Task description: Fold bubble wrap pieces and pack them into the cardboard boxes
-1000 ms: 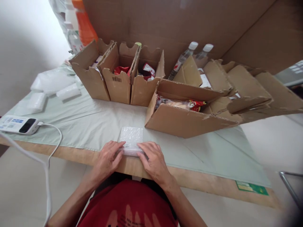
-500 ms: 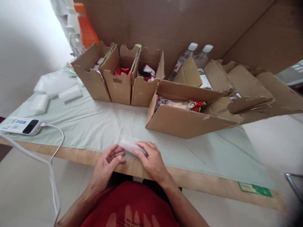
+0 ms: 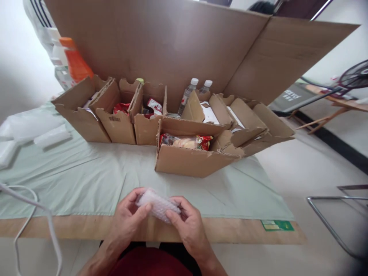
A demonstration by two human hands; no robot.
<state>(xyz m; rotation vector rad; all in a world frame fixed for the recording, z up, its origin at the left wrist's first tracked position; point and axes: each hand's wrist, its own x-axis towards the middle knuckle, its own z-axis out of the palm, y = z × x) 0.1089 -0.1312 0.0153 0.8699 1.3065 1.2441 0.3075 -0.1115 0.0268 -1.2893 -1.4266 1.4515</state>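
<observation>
A small bundle of bubble wrap (image 3: 158, 205) is held near the table's front edge, tilted down to the right. My left hand (image 3: 129, 214) grips its left end, thumb on top and fingers behind. At the other end my right hand (image 3: 186, 220) closes around it, thumb on the near face. What lies inside the wrap cannot be made out. Beyond the hands stands a long cardboard box (image 3: 195, 161) with packaged food (image 3: 186, 142) in red and clear wrapping.
Several cardboard bins (image 3: 120, 128) line the back, with an orange bottle (image 3: 75, 63) and clear bottles (image 3: 188, 94) behind them. More bubble wrap (image 3: 53, 136) lies on the left. A white cable (image 3: 48, 218) hangs over the front edge. A metal frame (image 3: 322, 214) stands at right.
My left hand has taken hold of the bubble wrap bundle's left end. Both hands have raised it off the cloth. The view has turned to the right and up.
</observation>
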